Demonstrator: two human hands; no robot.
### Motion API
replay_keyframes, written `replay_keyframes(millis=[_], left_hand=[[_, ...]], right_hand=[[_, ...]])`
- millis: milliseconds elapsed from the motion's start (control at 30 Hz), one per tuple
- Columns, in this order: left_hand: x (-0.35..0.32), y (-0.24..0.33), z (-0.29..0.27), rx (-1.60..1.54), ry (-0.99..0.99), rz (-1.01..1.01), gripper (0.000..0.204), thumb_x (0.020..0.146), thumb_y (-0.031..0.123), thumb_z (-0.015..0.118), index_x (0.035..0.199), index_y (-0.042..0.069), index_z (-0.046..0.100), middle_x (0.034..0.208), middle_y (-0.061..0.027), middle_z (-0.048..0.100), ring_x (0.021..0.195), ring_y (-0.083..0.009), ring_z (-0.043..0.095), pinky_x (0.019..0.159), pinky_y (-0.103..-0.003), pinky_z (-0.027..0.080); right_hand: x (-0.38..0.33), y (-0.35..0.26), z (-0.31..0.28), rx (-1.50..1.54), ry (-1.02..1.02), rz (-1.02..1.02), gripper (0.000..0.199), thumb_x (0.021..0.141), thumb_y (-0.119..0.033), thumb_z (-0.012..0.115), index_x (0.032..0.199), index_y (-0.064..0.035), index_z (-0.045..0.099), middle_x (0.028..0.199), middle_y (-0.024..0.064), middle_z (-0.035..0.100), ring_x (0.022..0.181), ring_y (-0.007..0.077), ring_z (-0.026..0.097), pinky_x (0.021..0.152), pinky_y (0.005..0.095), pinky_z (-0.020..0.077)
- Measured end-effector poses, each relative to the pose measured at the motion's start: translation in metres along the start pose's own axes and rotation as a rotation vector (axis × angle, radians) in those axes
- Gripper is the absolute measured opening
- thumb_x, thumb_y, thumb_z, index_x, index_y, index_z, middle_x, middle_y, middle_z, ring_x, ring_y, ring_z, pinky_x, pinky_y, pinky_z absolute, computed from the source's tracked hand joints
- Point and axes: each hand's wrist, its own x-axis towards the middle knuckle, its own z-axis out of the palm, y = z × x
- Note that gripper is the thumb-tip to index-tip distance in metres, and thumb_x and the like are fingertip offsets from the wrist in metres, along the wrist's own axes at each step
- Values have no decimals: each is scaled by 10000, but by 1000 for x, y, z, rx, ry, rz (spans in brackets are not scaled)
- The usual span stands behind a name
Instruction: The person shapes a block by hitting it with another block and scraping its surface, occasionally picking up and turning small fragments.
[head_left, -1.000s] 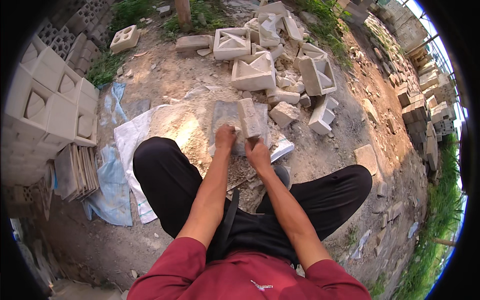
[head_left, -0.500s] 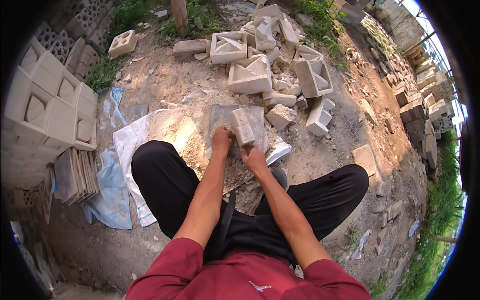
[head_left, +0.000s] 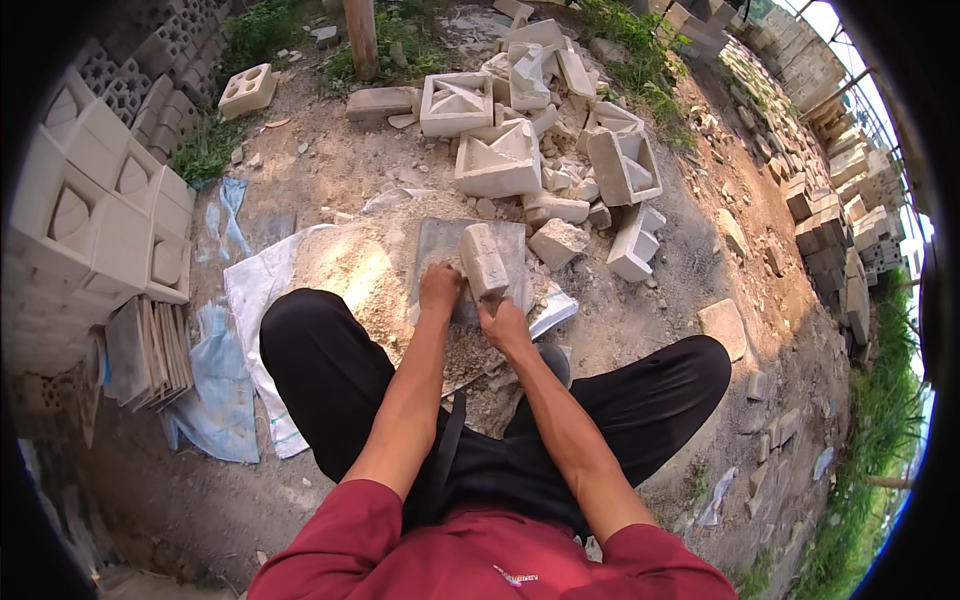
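Mid-frame, the right hand [head_left: 504, 325] angles up-left, its grip wrapped round the lower end of a pale block [head_left: 484, 260]. The left hand [head_left: 440, 288] curls beside it, its grip's contents hidden.

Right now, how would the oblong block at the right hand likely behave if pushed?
The oblong block looks thick and stony, so probably stiff and heavy. Its flat sides make rolling unlikely. Its rough-looking face is probably not slippery.
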Motion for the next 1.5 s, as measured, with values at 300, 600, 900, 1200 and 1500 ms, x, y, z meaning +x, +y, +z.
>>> replay_keyframes(millis=[300,600,900,1200,1500], left_hand=[[-5,4,5,32,34,35,61,722,134,688,762,157,729,885,-52,643,938,-267,592,800,-393,488],[-8,10,-4,66,4,-75,149,744,235,720,863,149,747,901,-62,671,934,-274,619,803,-404,485],[-2,1,1,-300,32,-377,185,728,280,723,851,144,745,823,-118,701,790,-306,671,737,-409,513],[7,2,-6,-249,-80,-248,144,750,236,730,827,114,735,805,-126,695,766,-304,673,684,-400,521],[1,-24,0,-110,28,-72,121,727,206,744,806,116,723,814,-137,679,788,-327,655,715,-418,520]], right_hand=[[-6,6,8,41,47,22,546,850,-414,612,1037,96,554,922,342,630,924,489,610,818,517,482],[-1,-9,-8,121,67,5,543,837,-406,618,1048,89,542,958,346,624,953,484,606,832,518,477],[0,0,-6,81,50,-22,540,815,-398,647,1031,87,552,927,335,629,933,488,604,815,506,480],[10,26,9,78,-33,-66,619,833,-389,617,1168,111,474,982,352,618,979,481,599,850,497,477],[9,-21,-11,245,131,-81,579,822,-355,639,1142,96,468,914,340,632,930,488,609,810,494,492]])
